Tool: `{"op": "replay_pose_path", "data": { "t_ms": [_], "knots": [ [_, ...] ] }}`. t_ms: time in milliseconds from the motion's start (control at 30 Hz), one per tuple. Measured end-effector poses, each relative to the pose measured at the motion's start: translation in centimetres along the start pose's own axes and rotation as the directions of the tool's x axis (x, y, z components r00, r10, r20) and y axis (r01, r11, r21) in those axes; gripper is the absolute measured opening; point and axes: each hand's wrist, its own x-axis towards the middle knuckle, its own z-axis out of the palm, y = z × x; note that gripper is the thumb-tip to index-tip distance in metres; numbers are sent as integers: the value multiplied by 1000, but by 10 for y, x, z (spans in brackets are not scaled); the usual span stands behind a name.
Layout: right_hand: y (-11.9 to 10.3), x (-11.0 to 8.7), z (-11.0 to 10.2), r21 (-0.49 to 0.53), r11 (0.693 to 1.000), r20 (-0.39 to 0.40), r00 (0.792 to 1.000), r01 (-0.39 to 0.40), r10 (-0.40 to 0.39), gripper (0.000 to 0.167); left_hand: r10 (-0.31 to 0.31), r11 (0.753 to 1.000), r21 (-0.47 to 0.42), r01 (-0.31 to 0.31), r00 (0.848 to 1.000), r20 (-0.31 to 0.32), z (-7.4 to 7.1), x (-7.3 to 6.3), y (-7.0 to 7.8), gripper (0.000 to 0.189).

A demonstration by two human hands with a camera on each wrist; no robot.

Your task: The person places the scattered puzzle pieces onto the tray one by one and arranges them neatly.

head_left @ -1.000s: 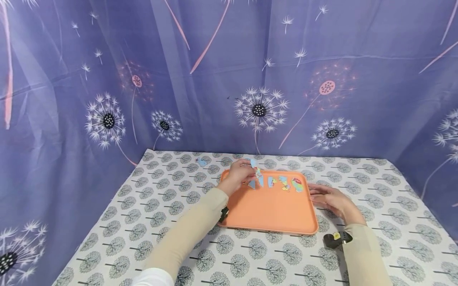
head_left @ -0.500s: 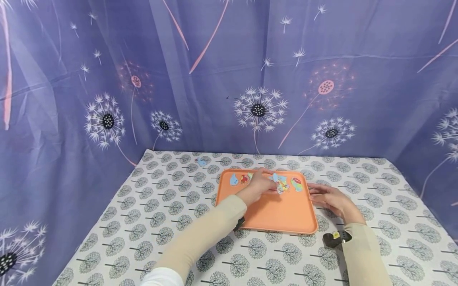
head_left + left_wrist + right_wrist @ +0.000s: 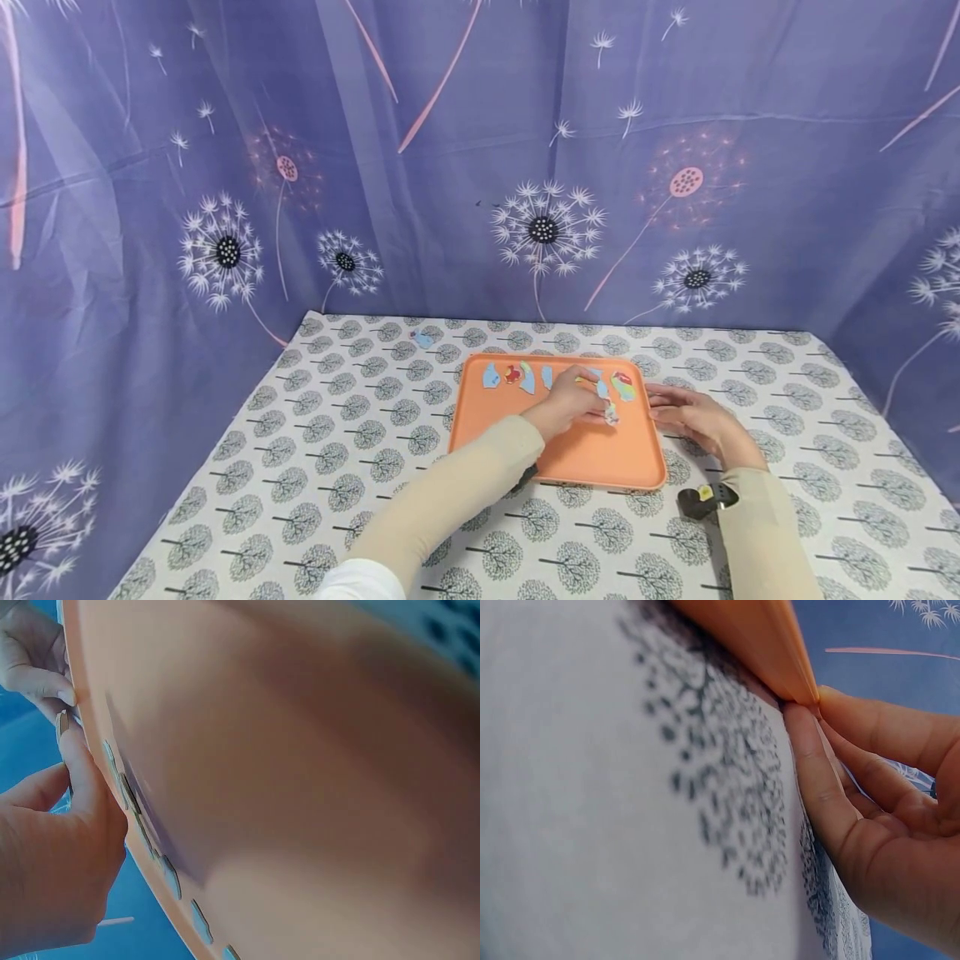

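Over the right part of an orange tray [image 3: 585,458], my left hand [image 3: 566,402] pinches a small, colourful flat puzzle piece [image 3: 611,413] between thumb and fingers. The left wrist view shows that piece [image 3: 63,724] edge-on at the fingertips. Along the tray's far side lies a row of similar pieces, among them a blue one [image 3: 491,377], a red one [image 3: 513,374] and a green-and-red one [image 3: 622,386]. Some of the row is hidden behind my left hand. My right hand [image 3: 697,421] holds the tray's right rim, with thumb and fingers at its edge [image 3: 799,664].
A light-blue piece [image 3: 422,339] lies on the tablecloth [image 3: 337,450] beyond the tray's left corner. The cloth has a tree print. A purple dandelion curtain [image 3: 450,208] hangs behind the table. Each wrist wears a dark camera, such as the right one [image 3: 705,502].
My left hand has moved right across the tray with the puzzle piece, uncovering pieces at the left of the row. My right hand stays at the rim.
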Motion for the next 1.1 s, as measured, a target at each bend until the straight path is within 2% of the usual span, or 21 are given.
{"op": "replay_pose_path", "data": {
  "t_ms": [233, 400, 800, 1100],
  "knots": [
    [-1, 0, 1, 5, 1000, 8, 1000, 3, -3, 69, -48, 996, 69, 52, 997, -52, 16, 0, 0, 35],
    [-1, 0, 2, -3, 1000, 6, 1000, 2, -2, 68, -62, 989, 129, 71, 996, -69, 22, -4, -1, 33],
    [0, 0, 1, -2, 1000, -3, 1000, -1, 1, 69, -76, 976, 197, 91, 994, -80, 25, -7, -1, 28],
    [-1, -1, 1, -2, 1000, -2, 1000, 1, -1, 69, -67, 980, 185, 78, 996, -66, 22, -10, -1, 34]
  ]
}}
